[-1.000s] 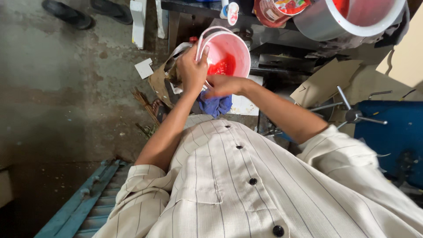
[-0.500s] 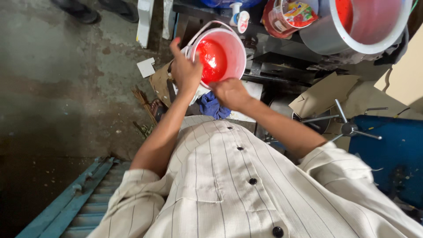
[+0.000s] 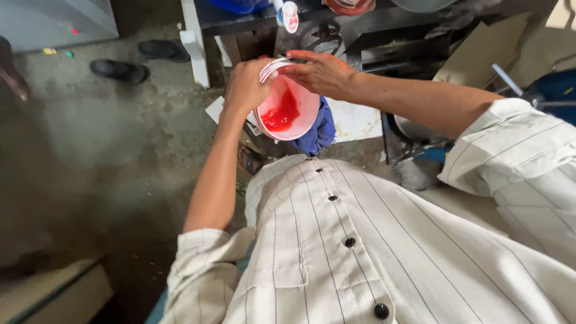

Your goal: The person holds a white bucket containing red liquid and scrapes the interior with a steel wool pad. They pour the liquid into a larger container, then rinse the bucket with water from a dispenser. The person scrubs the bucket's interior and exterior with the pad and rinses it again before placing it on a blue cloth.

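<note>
My left hand [image 3: 245, 86] grips the near-left rim of a small white bucket [image 3: 303, 123] together with its thin wire handle [image 3: 273, 67]. Bright red paint [image 3: 281, 115] pools and smears inside the bucket, which is tilted towards me. My right hand [image 3: 321, 72] reaches over the far rim, fingers stretched out and touching the wire handle's end. A blue cloth [image 3: 320, 135] hangs under the bucket on its right side. My striped shirt [image 3: 360, 240] fills the lower part of the view.
A dark metal bench [image 3: 384, 36] with containers stands just beyond the bucket. Cardboard [image 3: 480, 54] leans at the right, blue metal parts [image 3: 552, 90] beside it. Dark shoes [image 3: 120, 71] lie on the stained concrete floor [image 3: 90, 156] at left.
The view has tilted down and the bucket now sits lower, closer to my chest. My right hand has moved from under the bucket's side up over its far rim.
</note>
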